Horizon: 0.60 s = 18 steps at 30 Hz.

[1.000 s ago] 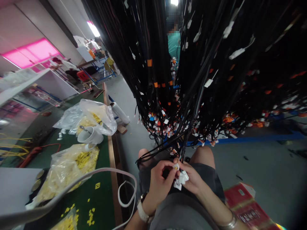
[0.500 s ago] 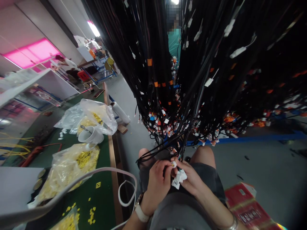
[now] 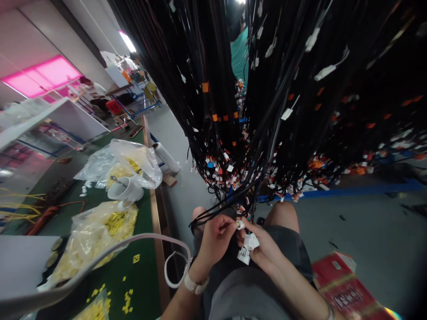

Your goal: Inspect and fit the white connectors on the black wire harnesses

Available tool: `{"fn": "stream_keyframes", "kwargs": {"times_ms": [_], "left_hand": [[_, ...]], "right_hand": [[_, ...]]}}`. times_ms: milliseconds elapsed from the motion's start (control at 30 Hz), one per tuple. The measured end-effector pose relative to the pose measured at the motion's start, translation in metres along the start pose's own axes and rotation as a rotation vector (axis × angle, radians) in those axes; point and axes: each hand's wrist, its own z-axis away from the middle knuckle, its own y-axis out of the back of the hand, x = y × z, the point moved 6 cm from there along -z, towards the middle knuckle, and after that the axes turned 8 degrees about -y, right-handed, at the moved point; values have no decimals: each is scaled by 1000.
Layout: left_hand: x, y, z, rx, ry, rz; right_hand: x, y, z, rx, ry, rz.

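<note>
Above my lap, my right hand [image 3: 265, 246] is closed around a small white connector [image 3: 240, 225] on thin black cables. Two larger white connectors [image 3: 251, 242] hang below its fingers, close to the palm. My left hand [image 3: 216, 238] has thumb and forefinger pinched together at the near end of the small connector, where a bit of yellow shows. Whether the left fingertips grip a separate yellow piece is too small to make out. Black cables [image 3: 216, 211] run from the hanging bundle down to my hands.
Dense black cable bundles [image 3: 213, 53] with white and orange ends hang ahead. On the green bench [image 3: 143, 284] at left lie plastic bags [image 3: 113, 226] of yellow pieces, loose yellow pieces [image 3: 127, 300], a white cup [image 3: 125, 189] and a thick pale cable [image 3: 156, 237]. A red box [image 3: 347, 289] stands at right.
My left wrist has turned and swung a little down and left, with its thumb and forefinger still at the small connector. The right hand keeps its hold. The view has shifted slightly.
</note>
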Motion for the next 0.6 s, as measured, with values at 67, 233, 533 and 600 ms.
{"fn": "stream_keyframes", "kwargs": {"times_ms": [67,233,533,600], "left_hand": [[-3,0,0,-9,21,32],[-7,2,-1,10,47,56],[-1,1,-3,37,50,75],[2,0,-2,48,41,77]], "right_hand": [[0,0,-1,-3,10,13],[0,0,-2,-2,15,28],[-1,-3,0,-1,8,19],[-1,-4,0,-3,8,11]]}}
